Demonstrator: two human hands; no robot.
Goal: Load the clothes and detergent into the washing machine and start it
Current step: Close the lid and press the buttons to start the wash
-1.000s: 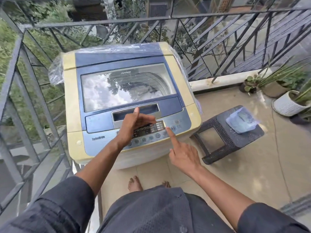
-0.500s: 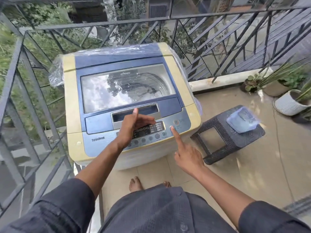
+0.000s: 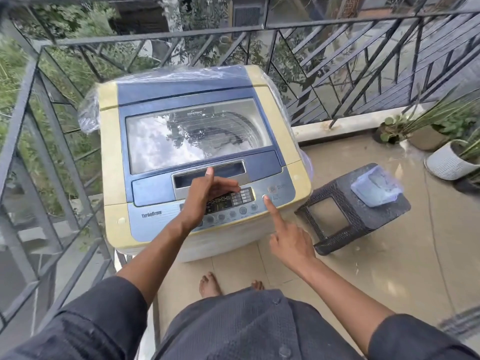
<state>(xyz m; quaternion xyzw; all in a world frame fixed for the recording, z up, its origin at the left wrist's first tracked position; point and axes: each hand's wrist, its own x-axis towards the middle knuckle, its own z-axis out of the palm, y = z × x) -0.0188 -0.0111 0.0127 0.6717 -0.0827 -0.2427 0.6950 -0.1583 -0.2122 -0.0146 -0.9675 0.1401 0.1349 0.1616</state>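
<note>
The top-loading washing machine, cream and blue, stands in the balcony corner with its glass lid closed; dark laundry shows dimly in the drum beneath. My left hand hovers over the control panel, thumb raised against the lid handle, fingers loosely curled, holding nothing. My right hand points its straight index finger onto a round button at the panel's right end. A pale blue plastic container lies on a dark stool to the right.
A black metal railing closes in the machine at the back and left. Potted plants stand at the right by the low ledge. My bare feet are on the tiled floor just in front of the machine.
My right index finger has travelled right and up along the panel, from the lower row of buttons to the round button at the right end. The left hand has stayed put.
</note>
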